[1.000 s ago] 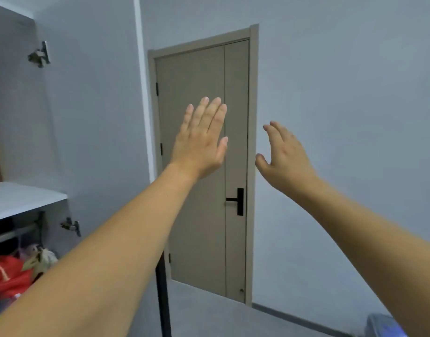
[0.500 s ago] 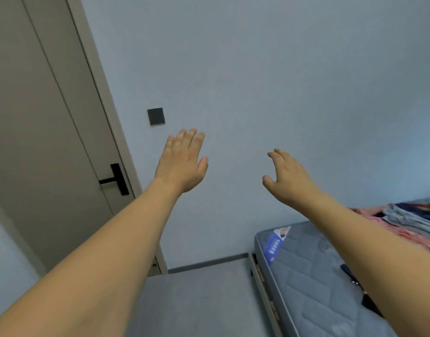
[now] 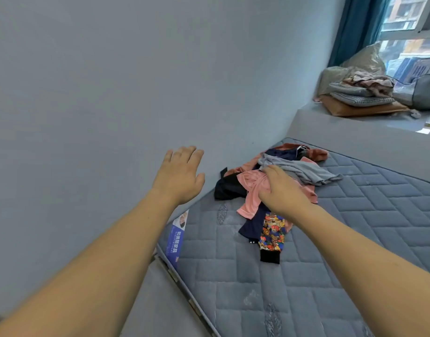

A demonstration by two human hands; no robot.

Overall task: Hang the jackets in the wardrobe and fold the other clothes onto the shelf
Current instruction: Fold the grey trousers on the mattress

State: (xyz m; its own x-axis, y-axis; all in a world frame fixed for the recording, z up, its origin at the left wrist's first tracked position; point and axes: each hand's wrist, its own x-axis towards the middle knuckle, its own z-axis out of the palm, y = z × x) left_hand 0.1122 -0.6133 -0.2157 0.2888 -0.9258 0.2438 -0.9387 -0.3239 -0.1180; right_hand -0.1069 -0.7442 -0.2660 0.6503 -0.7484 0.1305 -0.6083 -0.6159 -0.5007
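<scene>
A loose pile of clothes lies on the grey quilted mattress [image 3: 354,239] near the wall. It holds a pink garment [image 3: 250,188], a grey one [image 3: 306,171], a black one [image 3: 228,188], a rust-coloured one [image 3: 316,153] and a navy piece with a cartoon-print sleeve [image 3: 272,232]. My right hand [image 3: 282,188] lies on the pink garment, fingers curled into its bunched cloth. My left hand [image 3: 180,176] hovers with straight fingers left of the pile, in front of the wall, holding nothing. No wardrobe is in view.
A raised window ledge at the back right carries stacked folded bedding [image 3: 359,96] and bags. A blue curtain [image 3: 354,25] hangs beside the window. The mattress edge with a blue label [image 3: 177,237] runs diagonally above the grey floor [image 3: 155,300].
The view has swung right from the wardrobe and door to the mattress. Both arms dropped, and my right hand has come down onto the pink garment in the pile.
</scene>
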